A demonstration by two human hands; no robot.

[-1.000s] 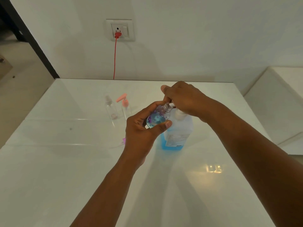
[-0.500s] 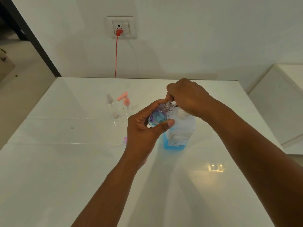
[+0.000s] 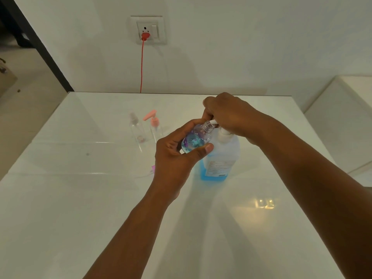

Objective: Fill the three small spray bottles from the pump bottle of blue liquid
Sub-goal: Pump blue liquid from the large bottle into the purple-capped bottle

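On the white table (image 3: 80,208) stands the pump bottle (image 3: 221,158), blue liquid low in its base. The right hand (image 3: 227,113) covers its pump head. The left hand (image 3: 173,158) grips a small bottle (image 3: 194,140), partly blue, tilted at the spout. Behind stand two small bottles, clear-capped (image 3: 136,127) and pink-pumped (image 3: 155,125), seemingly empty.

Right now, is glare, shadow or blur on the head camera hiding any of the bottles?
Head view: a bright glare patch sits on the glossy table, clear of every bottle; soft arm shadows cross the near tabletop; the two clear bottles at the back are faint and soft-edged; the left hand covers much of the small bottle; wide-angle bowing at the edges.
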